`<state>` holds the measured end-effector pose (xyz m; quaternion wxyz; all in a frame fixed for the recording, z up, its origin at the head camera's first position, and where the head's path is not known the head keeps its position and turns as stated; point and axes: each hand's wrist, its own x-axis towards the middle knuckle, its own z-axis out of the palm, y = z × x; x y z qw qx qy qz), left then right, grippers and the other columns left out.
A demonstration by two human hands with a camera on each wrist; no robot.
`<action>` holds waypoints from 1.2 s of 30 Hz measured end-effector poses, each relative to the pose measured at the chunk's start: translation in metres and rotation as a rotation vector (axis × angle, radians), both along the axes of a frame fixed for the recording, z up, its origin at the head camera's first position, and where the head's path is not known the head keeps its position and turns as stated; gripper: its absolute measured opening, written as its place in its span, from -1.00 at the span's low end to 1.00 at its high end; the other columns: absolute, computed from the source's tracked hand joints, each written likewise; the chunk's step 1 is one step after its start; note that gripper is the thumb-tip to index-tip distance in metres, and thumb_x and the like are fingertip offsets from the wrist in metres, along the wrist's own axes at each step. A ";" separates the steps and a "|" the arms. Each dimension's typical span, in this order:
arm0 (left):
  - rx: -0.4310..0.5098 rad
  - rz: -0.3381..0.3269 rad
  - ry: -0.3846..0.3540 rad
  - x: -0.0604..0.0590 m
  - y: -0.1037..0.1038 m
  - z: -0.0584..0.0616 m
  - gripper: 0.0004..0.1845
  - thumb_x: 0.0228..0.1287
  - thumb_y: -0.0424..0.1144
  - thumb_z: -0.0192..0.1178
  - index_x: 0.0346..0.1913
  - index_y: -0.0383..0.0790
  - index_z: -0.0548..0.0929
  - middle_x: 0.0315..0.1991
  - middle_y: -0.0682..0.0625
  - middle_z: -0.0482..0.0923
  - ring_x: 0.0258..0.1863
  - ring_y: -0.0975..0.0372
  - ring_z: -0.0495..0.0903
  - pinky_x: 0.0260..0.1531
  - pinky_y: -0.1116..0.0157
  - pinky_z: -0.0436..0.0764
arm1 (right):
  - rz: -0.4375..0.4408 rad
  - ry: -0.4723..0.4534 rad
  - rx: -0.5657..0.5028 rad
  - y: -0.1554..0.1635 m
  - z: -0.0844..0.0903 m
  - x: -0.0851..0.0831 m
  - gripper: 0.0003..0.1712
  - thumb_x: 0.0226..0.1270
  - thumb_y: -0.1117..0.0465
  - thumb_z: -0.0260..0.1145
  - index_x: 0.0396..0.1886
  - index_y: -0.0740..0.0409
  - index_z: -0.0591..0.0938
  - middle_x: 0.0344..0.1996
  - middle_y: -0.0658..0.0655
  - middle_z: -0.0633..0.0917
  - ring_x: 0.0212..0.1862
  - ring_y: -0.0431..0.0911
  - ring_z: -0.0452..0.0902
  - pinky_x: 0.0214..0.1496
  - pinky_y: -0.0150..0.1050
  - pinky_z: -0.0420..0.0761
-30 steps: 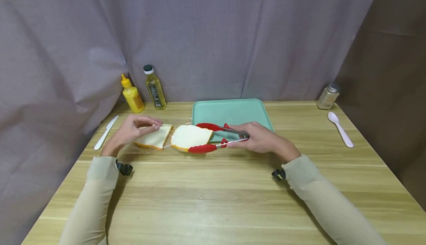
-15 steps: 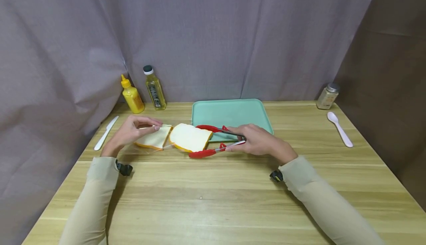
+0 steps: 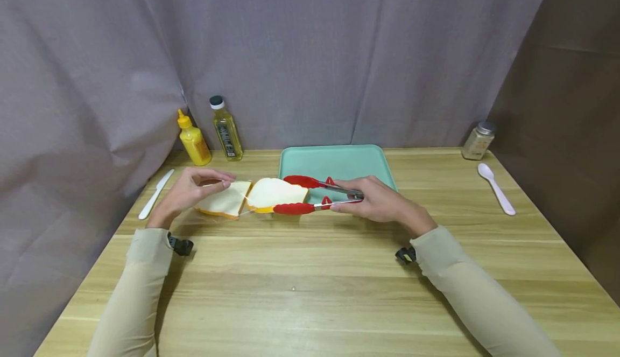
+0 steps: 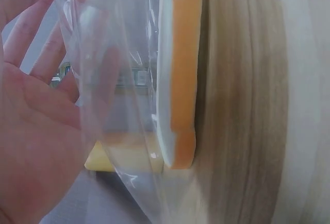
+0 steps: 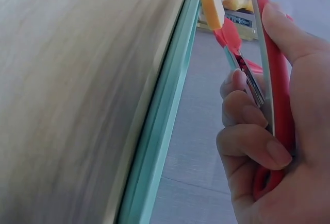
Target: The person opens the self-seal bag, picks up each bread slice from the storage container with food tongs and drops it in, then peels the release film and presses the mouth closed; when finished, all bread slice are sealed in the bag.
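Note:
My left hand [image 3: 191, 190] pinches the upper edge of a clear plastic bag [image 4: 136, 44] between thumb and fingertips. Inside the bag a bread slice [image 3: 224, 201] with an orange crust lies near the table, shown edge-on in the left wrist view. My right hand [image 3: 375, 201] grips red-tipped tongs [image 3: 294, 208], fingers curled around their handles. Between the tong heads is a second bread slice [image 3: 273, 193], raised a little above the table at the bag's mouth. Its far left edge sits right beside the bagged slice, and its right end overlaps the green tray [image 3: 334, 160].
At the back left stand a yellow squeeze bottle [image 3: 195, 144] and an oil bottle [image 3: 227, 133]. A white knife [image 3: 156, 193] lies left of my left hand. To the far right are a spice jar [image 3: 478, 142] and a pale spoon [image 3: 496, 189]. Grey curtains hang behind.
The tongs opened slightly half a second ago and now stand closer around the slice. Slice and tongs have tilted and risen a little. My left hand stays nearly still.

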<state>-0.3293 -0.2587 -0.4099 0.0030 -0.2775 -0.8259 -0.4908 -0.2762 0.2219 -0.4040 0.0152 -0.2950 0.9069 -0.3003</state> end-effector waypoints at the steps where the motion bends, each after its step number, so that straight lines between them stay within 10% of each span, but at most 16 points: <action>1: 0.009 0.003 -0.008 0.000 0.000 0.000 -0.74 0.48 -0.27 0.42 0.10 -0.34 0.82 0.21 -0.28 0.77 0.17 0.33 0.77 0.23 0.44 0.71 | -0.003 -0.004 -0.001 0.000 0.000 0.000 -0.03 0.34 -0.40 0.49 0.58 0.00 0.53 0.12 0.07 0.82 -0.42 -0.19 0.38 -0.40 -0.31 0.42; 11: 0.031 0.004 -0.013 0.000 0.001 0.002 -0.81 0.47 -0.26 0.44 0.05 -0.18 0.86 0.22 -0.32 0.75 0.17 0.29 0.78 0.22 0.41 0.73 | -0.026 -0.032 -0.021 -0.001 -0.001 -0.001 -0.10 0.34 -0.37 0.51 0.55 -0.07 0.56 -0.22 -0.06 0.79 -0.54 -0.23 0.39 -0.43 -0.29 0.45; 18: 0.050 -0.003 -0.008 -0.001 0.000 0.001 -0.72 0.48 -0.29 0.42 0.11 -0.42 0.80 0.22 -0.35 0.74 0.16 0.29 0.78 0.21 0.41 0.74 | -0.031 -0.059 -0.028 -0.010 0.000 -0.004 -0.09 0.33 -0.39 0.51 0.56 -0.12 0.55 -0.52 -0.06 0.66 -0.59 -0.23 0.36 -0.51 -0.29 0.42; 36: 0.067 0.014 -0.008 0.001 -0.001 0.004 -0.82 0.46 -0.26 0.45 0.04 -0.17 0.87 0.22 -0.34 0.74 0.19 0.24 0.78 0.23 0.41 0.72 | -0.017 -0.084 -0.031 -0.017 0.006 -0.007 -0.13 0.31 -0.41 0.51 0.51 -0.15 0.59 -0.61 -0.08 0.57 -0.58 -0.20 0.33 -0.53 -0.29 0.38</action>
